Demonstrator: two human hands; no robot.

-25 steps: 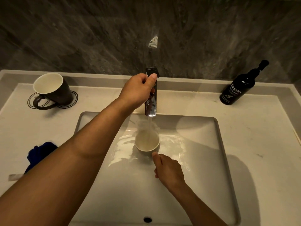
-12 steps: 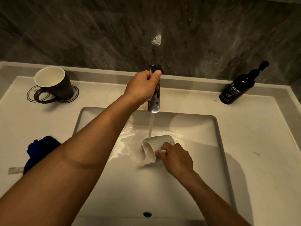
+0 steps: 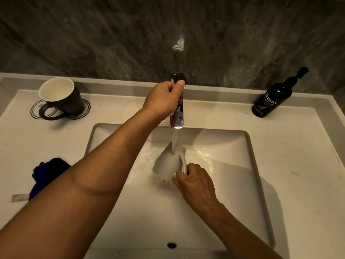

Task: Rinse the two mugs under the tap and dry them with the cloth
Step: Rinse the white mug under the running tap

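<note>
Water's running: a stream drops from the tap [image 3: 177,116] straight onto the white mug [image 3: 167,164], which is turned bottom-up and tilted over the sink [image 3: 248,165]. The right hand [image 3: 196,181] has it by the handle, fingers curled round the loop at the mug's lower right, mouth of the mug facing down toward the basin. Water sheets off the mug's base & sides and splashes onto the wet basin floor behind it.

Left hand [image 3: 164,99] is up at the back, thumb & fingers pinching the tap lever [image 3: 178,77], forearm stretched diagonally across the sink's left half.

Second one, the dark mug [image 3: 61,96], sits upright on the tabletop [image 3: 298,165] far left, pale inside, handle pointing toward the front-left. It stands on a round coaster [image 3: 82,112] w/ a scalloped black outline.

Cloth [image 3: 47,173], dark blue, lies bunched on the tabletop left of the sink, partly hidden behind the left forearm; a pale tag or strip pokes out beside it at the left edge.

Far right at the back: black pump bottle [image 3: 270,100], white lettering reads "Dunster" w/ "hand wash" beneath; smaller print under that is too fine to read.

Drain hole [image 3: 171,245] shows at the sink's near edge. Dark marbled wall behind everything.
</note>
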